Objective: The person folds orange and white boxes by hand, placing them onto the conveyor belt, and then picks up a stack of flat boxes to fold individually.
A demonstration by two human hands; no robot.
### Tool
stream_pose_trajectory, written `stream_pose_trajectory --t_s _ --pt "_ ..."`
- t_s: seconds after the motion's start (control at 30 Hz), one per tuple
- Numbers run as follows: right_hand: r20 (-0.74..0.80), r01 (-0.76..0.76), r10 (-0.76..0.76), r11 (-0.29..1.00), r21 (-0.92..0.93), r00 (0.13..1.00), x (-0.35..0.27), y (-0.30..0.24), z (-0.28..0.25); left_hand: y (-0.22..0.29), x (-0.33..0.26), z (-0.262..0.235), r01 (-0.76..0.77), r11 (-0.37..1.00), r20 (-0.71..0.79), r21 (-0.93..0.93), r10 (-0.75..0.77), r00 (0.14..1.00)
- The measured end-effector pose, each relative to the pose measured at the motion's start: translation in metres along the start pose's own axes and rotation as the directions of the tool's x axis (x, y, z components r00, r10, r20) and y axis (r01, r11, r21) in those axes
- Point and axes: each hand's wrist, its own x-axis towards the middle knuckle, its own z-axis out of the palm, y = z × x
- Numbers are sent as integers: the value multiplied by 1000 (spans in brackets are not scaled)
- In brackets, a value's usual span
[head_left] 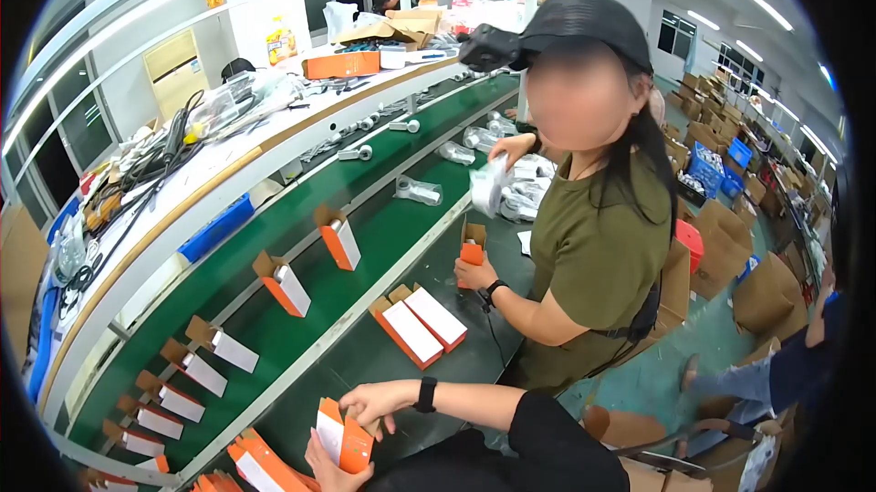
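A small orange and white carton [342, 437] with an open flap is held between both my hands at the lower edge. My left hand [324, 471] cups it from below. My right hand [376, 398], with a black watch on its wrist, grips its top from above. A stack of flat orange cartons [260, 466] lies just left of my left hand on the dark table [365, 364].
A green conveyor belt [365, 209] runs diagonally and carries several open orange and white cartons [283, 284] and bagged parts. Two closed cartons [418, 323] lie on the table. A co-worker in an olive shirt [598, 246] stands to my right, holding a carton and a bag. Cardboard boxes fill the right side.
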Motion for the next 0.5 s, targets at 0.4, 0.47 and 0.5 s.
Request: stream_pose_trajectory --t_s 0.4,0.47,0.5 --pt "-469 -102 89 995 -3 879 -15 77 13 -25 -4 13 181 976 256 -122 -145 956" --pt "-479 82 13 981 178 878 -19 60 21 -18 0 6 337 866 304 -371 -230 925" --pt "-425 59 -47 998 16 904 -20 48 23 -26 -3 14 259 846 240 -466 -160 957"
